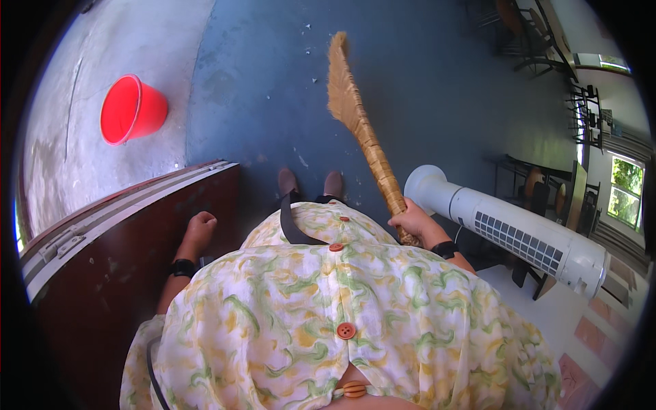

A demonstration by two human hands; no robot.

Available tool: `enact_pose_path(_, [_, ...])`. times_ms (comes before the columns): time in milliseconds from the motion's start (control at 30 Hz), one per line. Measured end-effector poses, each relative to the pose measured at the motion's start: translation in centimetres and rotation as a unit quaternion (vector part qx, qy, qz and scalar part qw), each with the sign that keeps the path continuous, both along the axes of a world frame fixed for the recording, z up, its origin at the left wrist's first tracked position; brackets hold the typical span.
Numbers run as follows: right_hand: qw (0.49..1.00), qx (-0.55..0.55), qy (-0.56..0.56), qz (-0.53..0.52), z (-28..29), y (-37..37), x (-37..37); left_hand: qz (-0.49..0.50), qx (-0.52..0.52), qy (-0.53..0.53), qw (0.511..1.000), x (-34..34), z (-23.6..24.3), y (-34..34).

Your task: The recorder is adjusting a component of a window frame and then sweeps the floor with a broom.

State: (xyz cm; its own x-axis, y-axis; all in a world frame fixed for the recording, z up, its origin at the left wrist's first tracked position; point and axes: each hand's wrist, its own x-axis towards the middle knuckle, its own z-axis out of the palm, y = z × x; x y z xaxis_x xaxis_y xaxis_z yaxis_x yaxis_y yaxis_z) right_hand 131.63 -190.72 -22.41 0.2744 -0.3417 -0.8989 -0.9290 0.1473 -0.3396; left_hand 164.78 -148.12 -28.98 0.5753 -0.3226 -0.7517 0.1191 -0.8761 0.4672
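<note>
My right hand (415, 223) is wrapped around the handle of a straw-coloured broom (374, 152). The handle is bound with bands, and its butt end pokes out below my fist. From there the broom slants forward and slightly left, its flared bristles (344, 89) over the blue-grey floor. Whether the bristle tips touch the floor I cannot tell. On the other side, my left hand (199, 228) hangs by the dark red door, fingers curled in, with nothing seen in it. Dark bands circle both wrists.
A red bucket (134, 109) stands on pale concrete at the far left, beyond the dark red door (147, 253). Close on my right is a white tower fan (512, 229). Tables and chairs (536, 181) line the right side. Small pale scraps (308, 52) dot the floor (260, 89) ahead.
</note>
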Motion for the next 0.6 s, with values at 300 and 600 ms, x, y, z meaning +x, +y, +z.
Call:
enact_pose_path(300, [0.998, 0.043, 0.02, 0.048, -0.2, -3.6, 0.6, 0.043, -0.003, -0.009, 0.999, -3.7, -1.1, -0.9])
enact_pose_path(600, [0.968, -0.017, -0.051, 0.243, -1.0, -11.8, 9.5, 0.134, 0.112, -0.035, 0.984, -5.8, -1.2, -0.3])
